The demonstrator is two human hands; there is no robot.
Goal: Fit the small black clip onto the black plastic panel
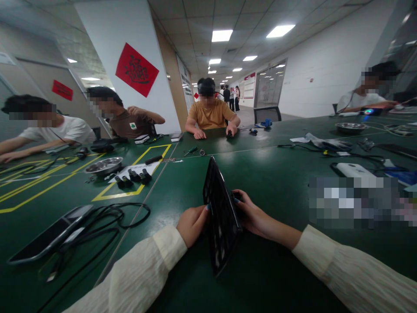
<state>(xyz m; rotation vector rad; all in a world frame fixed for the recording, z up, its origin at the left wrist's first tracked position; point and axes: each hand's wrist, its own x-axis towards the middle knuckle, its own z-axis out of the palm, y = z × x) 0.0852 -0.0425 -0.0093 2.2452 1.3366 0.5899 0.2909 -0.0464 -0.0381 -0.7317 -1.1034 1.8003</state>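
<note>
A glossy black flat panel [222, 224], like a small screen, stands tilted on edge between my hands, its face turned partly to the left. My left hand [193, 224] grips it from the left side, with the thumb pressed against its face. On the other side, my right hand [256, 215] is closed around a dark part at the panel's back. The panel hides some fingers of both hands. Just what the right fingers hold back there is too dark to make out.
At left lie a black device [52, 234] and a coiled black cable [122, 215]. Farther off are several black cylindrical parts [133, 177] and a metal bowl [103, 166]. A white device [355, 171] and plastic bags [325, 142] lie right. A person [210, 111] sits opposite; others sit around.
</note>
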